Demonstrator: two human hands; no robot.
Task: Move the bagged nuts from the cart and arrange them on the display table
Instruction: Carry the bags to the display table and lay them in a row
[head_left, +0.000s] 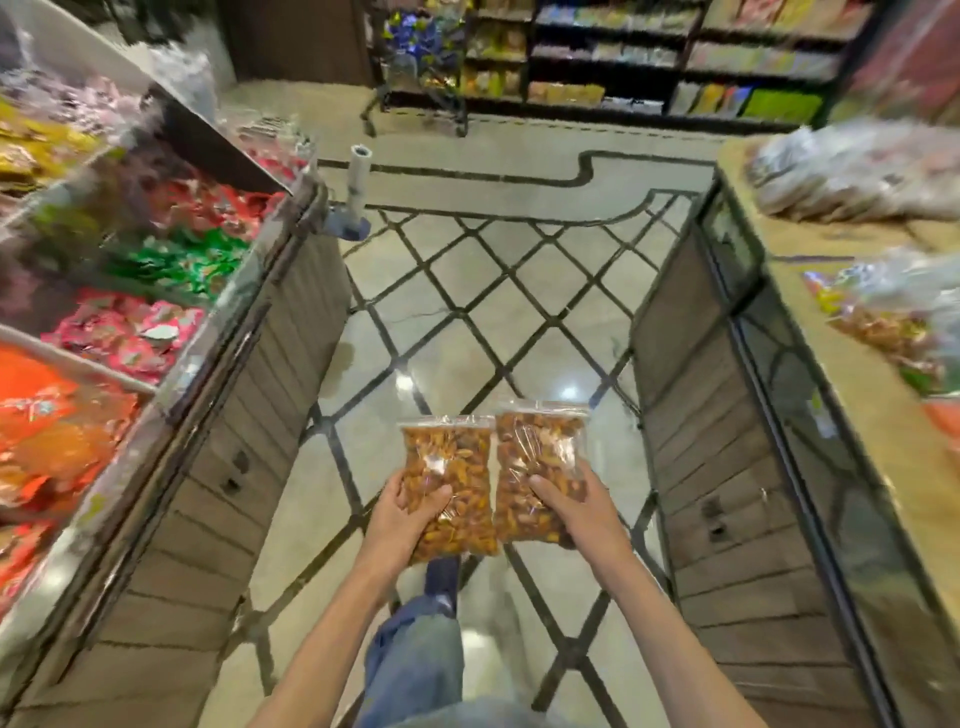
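Observation:
I hold two clear bags of brown nuts side by side over the tiled aisle floor. My left hand (402, 506) grips the left bag of nuts (449, 467) at its lower edge. My right hand (576, 506) grips the right bag of nuts (535, 457) the same way. The display table (852, 415) runs along the right, its tan top bearing piles of bagged goods (883, 317). A cart (421, 67) loaded with packets stands far ahead by the shelves.
A glass-fronted candy counter (171, 332) with colourful wrapped sweets lines the left side. A white roll on a stand (356, 187) sits at its far corner. Dark shelving (649, 57) closes the back. My leg and shoe (439, 577) are below the bags.

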